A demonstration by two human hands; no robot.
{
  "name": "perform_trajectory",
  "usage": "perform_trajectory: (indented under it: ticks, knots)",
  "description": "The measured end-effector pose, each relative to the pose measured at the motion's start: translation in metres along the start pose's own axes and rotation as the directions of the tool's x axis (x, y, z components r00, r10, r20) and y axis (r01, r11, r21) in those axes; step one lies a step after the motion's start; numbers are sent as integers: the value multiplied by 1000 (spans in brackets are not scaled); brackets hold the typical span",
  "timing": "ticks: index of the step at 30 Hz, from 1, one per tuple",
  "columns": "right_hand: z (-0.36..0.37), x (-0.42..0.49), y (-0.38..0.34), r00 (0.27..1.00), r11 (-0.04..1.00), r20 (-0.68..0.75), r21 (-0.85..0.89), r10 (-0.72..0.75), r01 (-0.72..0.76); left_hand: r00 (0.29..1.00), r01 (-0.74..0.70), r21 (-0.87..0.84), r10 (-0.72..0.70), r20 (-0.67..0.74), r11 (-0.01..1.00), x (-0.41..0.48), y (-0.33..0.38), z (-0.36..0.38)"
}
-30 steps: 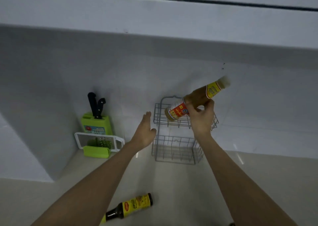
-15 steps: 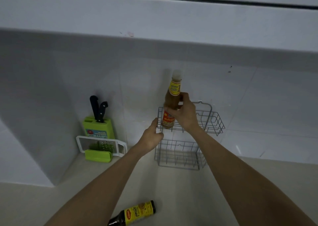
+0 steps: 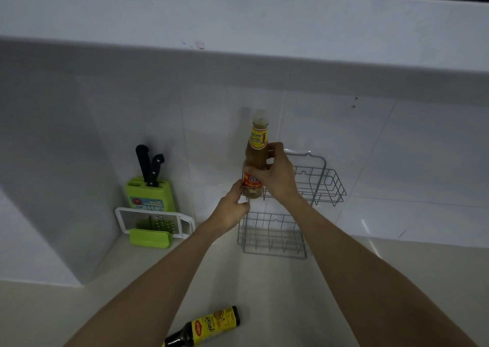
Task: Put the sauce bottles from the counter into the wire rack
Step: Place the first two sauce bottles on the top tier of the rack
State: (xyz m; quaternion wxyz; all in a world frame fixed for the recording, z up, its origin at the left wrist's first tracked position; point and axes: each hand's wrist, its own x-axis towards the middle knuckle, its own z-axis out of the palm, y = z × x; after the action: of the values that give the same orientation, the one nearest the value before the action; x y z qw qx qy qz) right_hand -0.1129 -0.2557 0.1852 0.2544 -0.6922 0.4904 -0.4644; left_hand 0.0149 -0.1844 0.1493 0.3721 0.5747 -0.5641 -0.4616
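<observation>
A two-tier grey wire rack point(image 3: 328, 185) hangs on the tiled wall above the counter. My right hand point(image 3: 277, 177) grips a brown sauce bottle point(image 3: 256, 159) with a yellow neck label and a red body label; it stands upright in the left end of the upper tier. My left hand point(image 3: 232, 209) holds the rack's left front corner beside the bottle's base. A dark sauce bottle point(image 3: 206, 327) with a yellow label lies on its side on the counter near me, between my forearms.
A green knife block point(image 3: 149, 193) with two black-handled knives stands at the back left, a white-framed grater point(image 3: 156, 223) leaning in front of it. A white wall block point(image 3: 47, 174) closes the left side. White cabinets point(image 3: 238, 16) overhang above.
My right hand turned the brown bottle from tilted to upright and lowered it into the left end of the upper tier. My left hand came up and took hold of the rack's corner.
</observation>
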Motion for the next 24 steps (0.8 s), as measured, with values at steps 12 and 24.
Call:
perform_trajectory:
  ticks: [12, 24]
  knots:
    - [3, -11, 1, 998, 998, 10, -23, 67, -66, 999, -22, 78, 20, 35, 997, 2, -12, -3]
    - [2, -103, 3, 978, 993, -210, 113, -12, 37, 985, -27, 111, 45, -167, 993, -50, -39, -12]
